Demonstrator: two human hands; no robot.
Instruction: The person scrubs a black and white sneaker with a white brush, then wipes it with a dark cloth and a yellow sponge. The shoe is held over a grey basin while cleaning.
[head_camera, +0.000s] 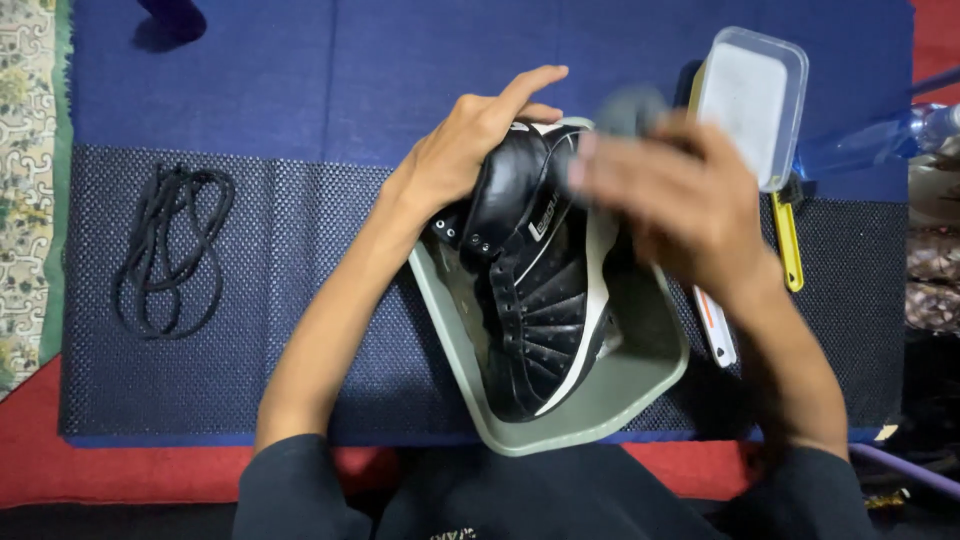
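Now | left hand (470, 140) clasps shoe (535, 270) | right hand (680, 200) pinches cloth (630, 110) | laces (170, 250) apart

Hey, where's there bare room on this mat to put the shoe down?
Free: the dotted mat between the laces and the tray, and the blue cloth above it. Crowded: right of the tray, with the box and yellow tool.
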